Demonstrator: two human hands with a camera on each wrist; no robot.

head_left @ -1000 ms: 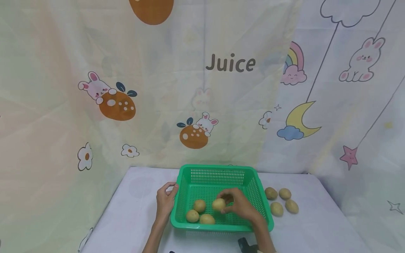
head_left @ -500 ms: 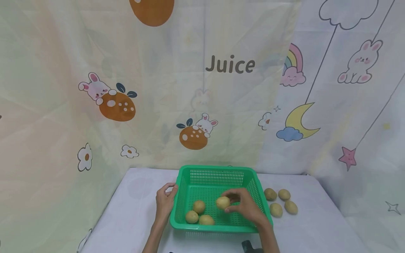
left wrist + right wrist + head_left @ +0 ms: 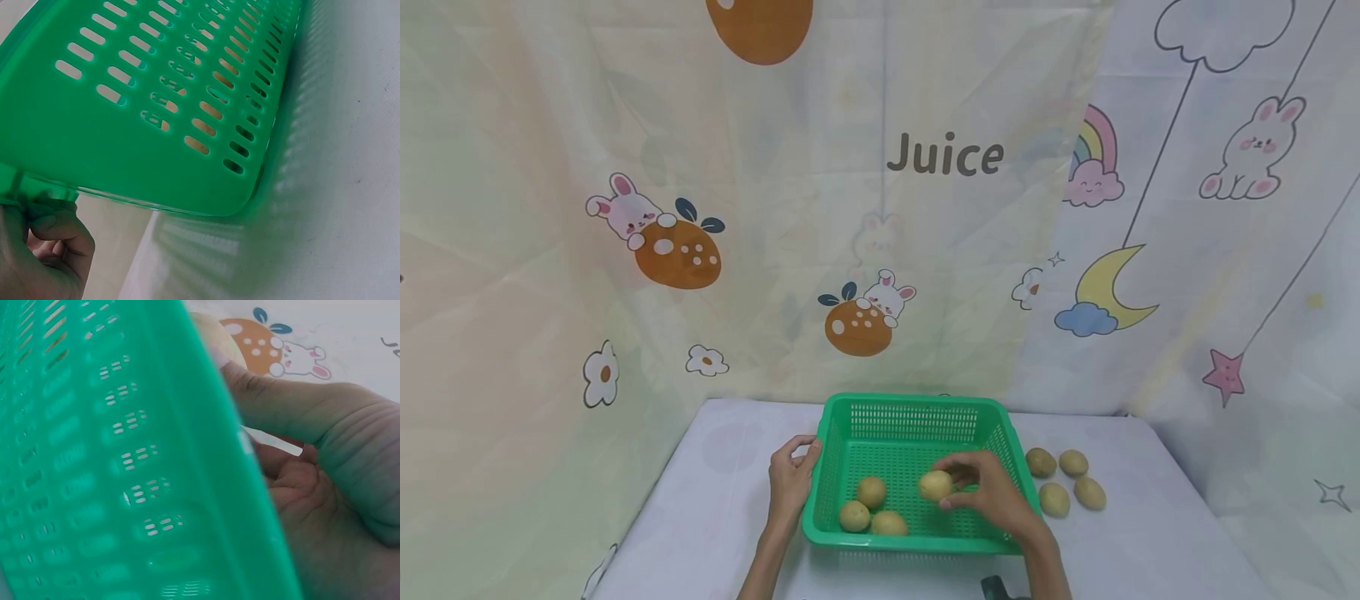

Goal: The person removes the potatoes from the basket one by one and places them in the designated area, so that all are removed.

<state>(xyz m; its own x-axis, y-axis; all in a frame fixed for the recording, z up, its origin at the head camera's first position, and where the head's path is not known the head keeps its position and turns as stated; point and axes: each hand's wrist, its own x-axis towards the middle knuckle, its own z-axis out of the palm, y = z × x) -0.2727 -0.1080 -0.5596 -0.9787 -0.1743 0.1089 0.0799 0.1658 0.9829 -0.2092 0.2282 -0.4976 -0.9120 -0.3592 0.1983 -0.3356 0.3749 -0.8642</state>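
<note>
You had the green basket (image 3: 917, 543) squarely in front of you on the table (image 3: 730, 517), probably so that both hands could get to it without stretching. Inside, three potatoes lay bunched in the near left corner: one (image 3: 872, 492) behind, one (image 3: 854, 516) at the left, one (image 3: 889, 523) by the front wall. That grouping left the basket's right half free for your other hand to work in. Four more potatoes (image 3: 1055, 499) sat loosely grouped on the table just beyond the basket's right side, within easy range of that hand, I would judge.

Your left hand (image 3: 790, 475) gripped the basket's left rim, fingers curled in at the edge and narrow rather than spread; the likely reason was to keep the light plastic from sliding. Your right hand (image 3: 996, 496) reached in over the right side and pinched a single potato (image 3: 936, 485) between thumb and fingers, parted only by its width. From the right wrist, the basket wall hid much of that grip, though the thumb showed against the potato. Held by its right side, it was within the basket's outline; whether it touched the bottom, I cannot tell.
</note>
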